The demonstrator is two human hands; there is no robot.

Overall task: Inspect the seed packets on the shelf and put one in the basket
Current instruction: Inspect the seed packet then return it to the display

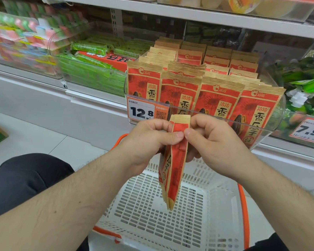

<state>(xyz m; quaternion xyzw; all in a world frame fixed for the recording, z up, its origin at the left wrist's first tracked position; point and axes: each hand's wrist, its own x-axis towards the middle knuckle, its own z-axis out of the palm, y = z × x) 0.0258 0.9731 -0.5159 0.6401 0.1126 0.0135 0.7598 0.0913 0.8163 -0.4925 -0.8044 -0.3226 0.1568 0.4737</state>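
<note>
Left of the seed packets (203,91): pastel goods (24,33) blurred, unreadable. Price tag (309,132) right of them cut by frame edge. Held packet (174,165) edge-on, face hidden.

Packet (174,160) between hands, above basket (152,205), before shelf (98,98).

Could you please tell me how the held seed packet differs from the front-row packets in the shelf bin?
The held packet hangs edge-on over the white basket, pinched near its top by the left hand and right hand; the front-row packets stand upright, faces forward, behind the bin's clear wall. The held one's print is mostly hidden; theirs reads plainly. Both share red-and-tan wrapping.
</note>
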